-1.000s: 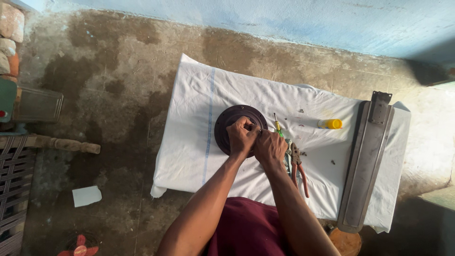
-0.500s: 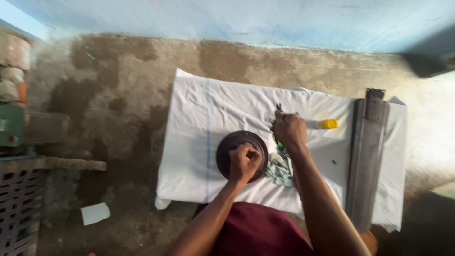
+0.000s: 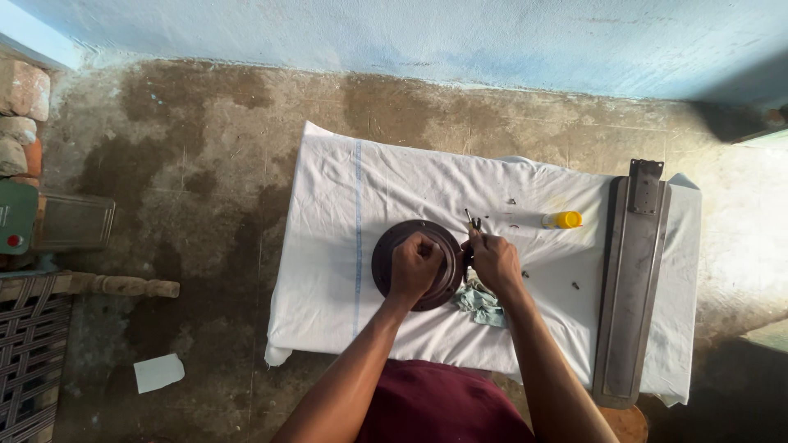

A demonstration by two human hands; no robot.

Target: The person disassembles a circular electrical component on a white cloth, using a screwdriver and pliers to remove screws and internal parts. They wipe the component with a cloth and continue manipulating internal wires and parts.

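A dark round metal housing (image 3: 392, 250) lies on a white cloth (image 3: 345, 205) spread over the floor. My left hand (image 3: 415, 264) is closed as a fist on top of the housing's middle. My right hand (image 3: 492, 258) sits just right of the housing, fingers closed around a small thin tool (image 3: 469, 220) whose tip points up past my fingers. A crumpled greenish rag (image 3: 481, 303) lies under my right wrist.
A long grey metal fan blade (image 3: 630, 287) lies along the cloth's right side. A small yellow-capped bottle (image 3: 562, 220) and tiny loose parts rest beyond my right hand. Bricks, a green box and a woven cot stand at the left; a paper scrap lies on the floor.
My right hand drew back from the far side of the cloth to the housing's right edge, holding the thin tool. My left hand stayed on the housing.
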